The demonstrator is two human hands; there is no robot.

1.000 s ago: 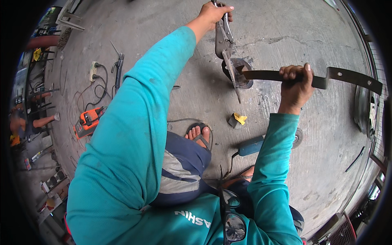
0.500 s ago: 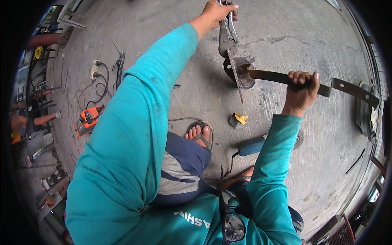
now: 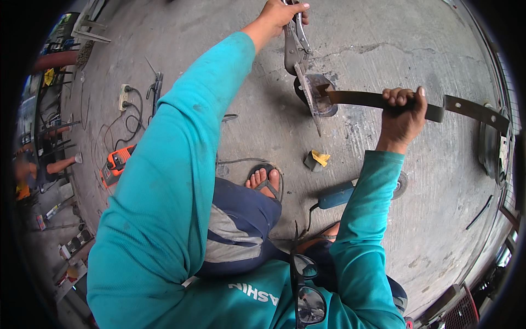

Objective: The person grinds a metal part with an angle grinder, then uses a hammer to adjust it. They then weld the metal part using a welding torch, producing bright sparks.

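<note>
My left hand (image 3: pixel 276 17) is closed around the handles of silver locking pliers (image 3: pixel 292 52), far out at the top. Below the pliers' jaws extends a narrow, pointed metal piece (image 3: pixel 308 93), apparently clamped in them. A dark, rounded metal part (image 3: pixel 327 108) lies right behind that piece; whether they are joined I cannot tell. In my right hand (image 3: pixel 402 118) is a long, curved dark metal strip (image 3: pixel 359 98), fingers wrapped over it. The strip's left end has a notch and meets the rounded part in view. Its right stretch, with holes, reaches toward the wall side.
A blue angle grinder (image 3: pixel 337 196) lies by my right forearm. Near my foot sits a small black-and-yellow object (image 3: pixel 316 160). At left are an orange machine (image 3: pixel 115 164), a power strip (image 3: pixel 123 97) with cables and an electrode holder (image 3: pixel 158 88). Dark glasses (image 3: pixel 308 285) hang at my chest.
My left hand and the pliers have shifted slightly left, and the pointed metal piece with them. The right hand keeps its hold on the strip, nearly in place.
</note>
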